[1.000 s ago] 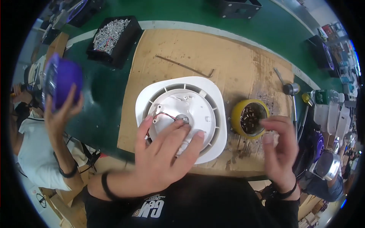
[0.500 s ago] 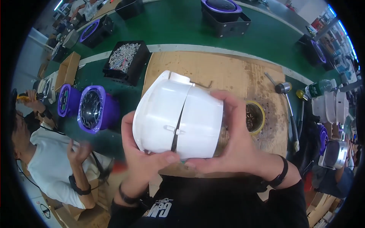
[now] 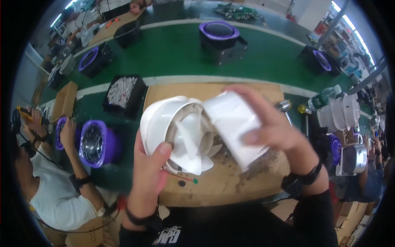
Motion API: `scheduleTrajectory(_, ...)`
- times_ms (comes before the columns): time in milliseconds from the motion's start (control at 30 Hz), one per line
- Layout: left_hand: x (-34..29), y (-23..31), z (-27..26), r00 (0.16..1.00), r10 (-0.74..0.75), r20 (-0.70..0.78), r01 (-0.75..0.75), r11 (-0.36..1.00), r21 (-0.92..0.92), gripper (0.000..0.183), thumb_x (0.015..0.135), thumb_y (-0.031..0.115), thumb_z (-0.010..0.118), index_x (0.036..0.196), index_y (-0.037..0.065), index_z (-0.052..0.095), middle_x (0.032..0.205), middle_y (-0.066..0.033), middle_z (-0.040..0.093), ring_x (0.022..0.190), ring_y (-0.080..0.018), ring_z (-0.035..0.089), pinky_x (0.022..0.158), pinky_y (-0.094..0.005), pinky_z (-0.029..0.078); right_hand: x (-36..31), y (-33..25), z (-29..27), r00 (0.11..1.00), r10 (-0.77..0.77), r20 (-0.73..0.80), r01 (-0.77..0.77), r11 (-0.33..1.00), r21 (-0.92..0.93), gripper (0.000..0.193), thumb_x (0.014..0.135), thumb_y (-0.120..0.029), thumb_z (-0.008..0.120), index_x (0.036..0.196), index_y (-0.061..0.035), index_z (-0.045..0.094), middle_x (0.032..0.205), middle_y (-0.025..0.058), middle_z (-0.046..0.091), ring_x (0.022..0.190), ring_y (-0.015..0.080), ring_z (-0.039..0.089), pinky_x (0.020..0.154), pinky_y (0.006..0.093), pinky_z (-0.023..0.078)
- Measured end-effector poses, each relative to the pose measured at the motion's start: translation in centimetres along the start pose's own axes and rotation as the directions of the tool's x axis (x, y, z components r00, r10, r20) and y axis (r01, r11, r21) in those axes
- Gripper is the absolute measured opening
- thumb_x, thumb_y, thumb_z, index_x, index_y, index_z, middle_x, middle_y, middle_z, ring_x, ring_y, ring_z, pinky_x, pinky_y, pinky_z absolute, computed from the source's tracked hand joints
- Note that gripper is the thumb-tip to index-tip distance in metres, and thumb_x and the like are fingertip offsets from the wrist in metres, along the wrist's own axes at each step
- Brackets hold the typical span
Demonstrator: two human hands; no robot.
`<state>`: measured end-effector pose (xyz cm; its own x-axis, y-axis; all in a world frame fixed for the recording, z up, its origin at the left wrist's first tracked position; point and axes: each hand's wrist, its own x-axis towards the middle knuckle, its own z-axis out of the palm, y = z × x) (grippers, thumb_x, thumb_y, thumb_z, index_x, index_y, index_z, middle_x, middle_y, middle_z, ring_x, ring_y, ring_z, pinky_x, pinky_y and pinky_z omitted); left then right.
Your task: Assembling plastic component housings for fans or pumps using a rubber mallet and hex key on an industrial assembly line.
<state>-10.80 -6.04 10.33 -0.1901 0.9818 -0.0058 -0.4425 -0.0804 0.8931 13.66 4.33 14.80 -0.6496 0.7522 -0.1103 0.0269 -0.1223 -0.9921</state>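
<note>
My left hand [image 3: 150,168] grips a rounded white plastic housing [image 3: 156,117], its thumb pressed on the rim. White fan blades [image 3: 191,142] show inside the housing's open side, which faces right. A thin wire with a small green connector [image 3: 195,181] hangs from its lower edge. To the right, my right hand [image 3: 267,127] is closed on a curved white plastic cover [image 3: 232,119], tilted and somewhat blurred. The cover stands apart from the housing along most of its edge; whether they touch at the top I cannot tell. Beneath both lies a sheet of brown cardboard [image 3: 242,189].
A black bin of small screws [image 3: 122,91] stands at the back left. Purple housings [image 3: 98,144] sit at left, beside a co-worker [image 3: 57,181] holding a yellow tool. White shells [image 3: 337,113], a green bottle [image 3: 325,98] and a hammer-like tool [image 3: 284,106] are at right. A green conveyor [image 3: 164,49] runs behind.
The white body was in one piece with a narrow seam. Now my right hand has pulled the cover away to the right, uncovering the fan blades. The head view has shifted too.
</note>
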Motion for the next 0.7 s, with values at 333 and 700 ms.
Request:
scheduleTrajectory(333, -1.7, -1.2, -0.4, 0.967, 0.223, -0.121, -0.197, 0.960, 0.198, 0.107, 0.068, 0.030, 0.090, 0.145, -0.001, 0.022, 0.132, -0.0140, 0.049, 0.120, -0.0246, 0.053, 0.101, -0.0379, 0.046, -0.3, 0.4, 1.9, 0.971, -0.217, -0.104, 0.231, 0.960, 0.156, 0.116, 0.059, -0.041, 0.085, 0.151, -0.0006, 0.028, 0.134, 0.0168, 0.050, 0.125, 0.0268, 0.052, 0.106, 0.0375, 0.040)
scheduleTrajectory(700, -3.1, -2.5, -4.1, 0.846, 0.410, 0.342, -0.517, 0.788, 0.334, 0.097, 0.066, 0.028, 0.085, 0.137, -0.004, 0.027, 0.129, -0.0216, 0.052, 0.119, -0.0318, 0.057, 0.104, -0.0454, 0.046, -2.9, 1.1, 3.7, 0.589, -0.800, 0.116, 0.676, 0.409, -0.613, 0.085, 0.071, -0.055, 0.079, 0.136, -0.0070, 0.053, 0.132, 0.0208, 0.049, 0.113, 0.0353, 0.050, 0.092, 0.0446, 0.042)
